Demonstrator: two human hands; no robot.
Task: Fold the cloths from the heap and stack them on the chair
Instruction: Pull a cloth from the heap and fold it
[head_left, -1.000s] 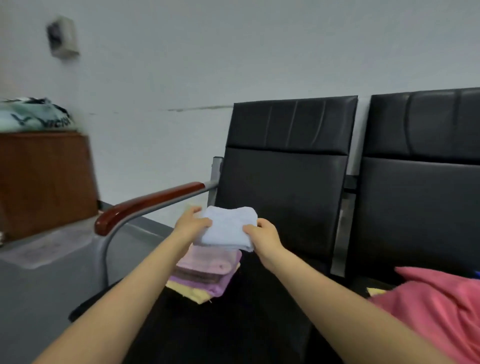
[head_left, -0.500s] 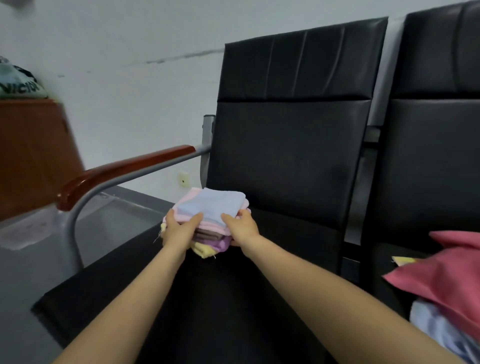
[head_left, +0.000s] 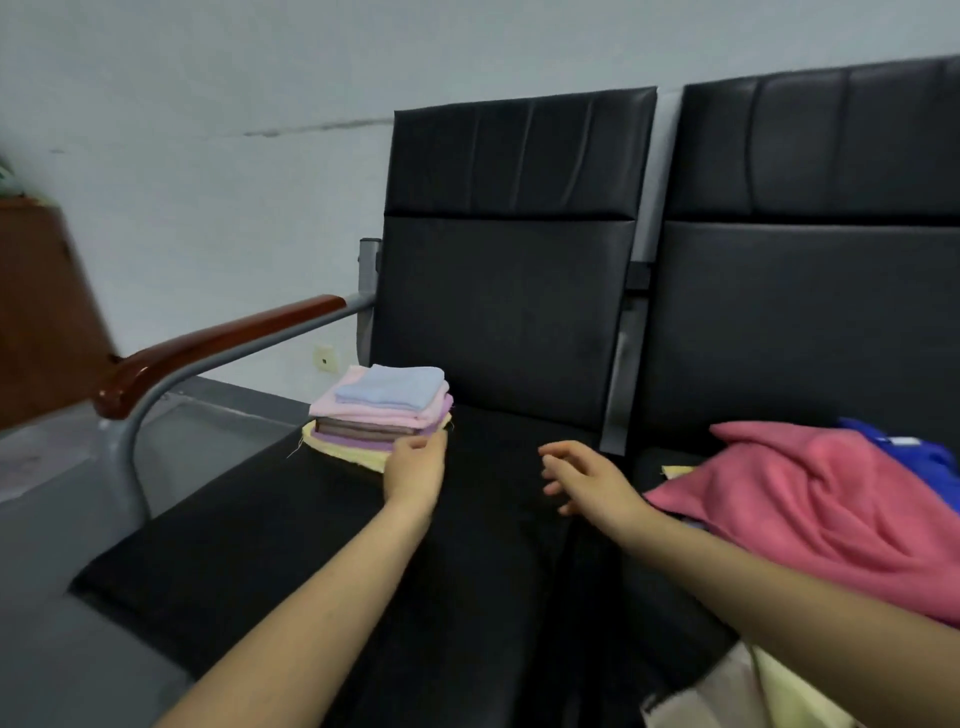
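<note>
A stack of folded cloths (head_left: 382, 415) sits on the seat of the left black chair (head_left: 291, 525), with a light blue cloth (head_left: 392, 384) on top, then pink, brown, purple and yellow layers. My left hand (head_left: 415, 467) hovers just in front of the stack's right corner, fingers relaxed, holding nothing. Over the middle of the seat, my right hand (head_left: 587, 475) is spread and empty, apart from the stack. The heap of loose cloths (head_left: 810, 514) lies on the right chair, a big pink cloth uppermost and a blue one (head_left: 919, 457) behind it.
A wooden-topped metal armrest (head_left: 208, 348) runs along the left chair's left side. A brown wooden cabinet (head_left: 41, 312) stands at far left against the pale wall. Pale yellow cloth (head_left: 789, 691) hangs at the bottom right.
Both hands set the light blue cloth on top of the stack, let go and drew back toward me. My right hand has moved rightward, toward the heap.
</note>
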